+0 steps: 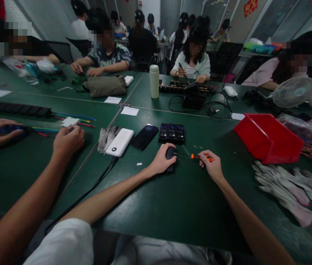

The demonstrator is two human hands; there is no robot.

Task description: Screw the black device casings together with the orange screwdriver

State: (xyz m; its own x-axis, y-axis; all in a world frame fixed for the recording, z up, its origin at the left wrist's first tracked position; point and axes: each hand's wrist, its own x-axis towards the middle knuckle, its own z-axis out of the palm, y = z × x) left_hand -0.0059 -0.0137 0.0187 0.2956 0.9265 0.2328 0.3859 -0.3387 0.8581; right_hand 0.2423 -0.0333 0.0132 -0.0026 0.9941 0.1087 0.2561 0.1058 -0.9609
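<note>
My left hand (161,161) is closed around a small black block (170,152) near the middle of the green table, with a pale metal bit showing on its right side. My right hand (211,166) grips a screwdriver (196,156) with an orange and black handle. Its thin shaft points left toward the block; whether the tip touches it, I cannot tell. Just beyond the left hand lies a black multi-part socket-like unit (171,133). A black phone (144,136) and a white power bank (120,142) with a cable rest to the left.
A red bin (268,140) and grey-white gloves (285,187) lie on the right. Another grey glove (107,138) is beside the power bank. At the left, a co-worker's hands (67,141) handle coloured wires. A pale green bottle (154,81) stands farther back; people sit opposite.
</note>
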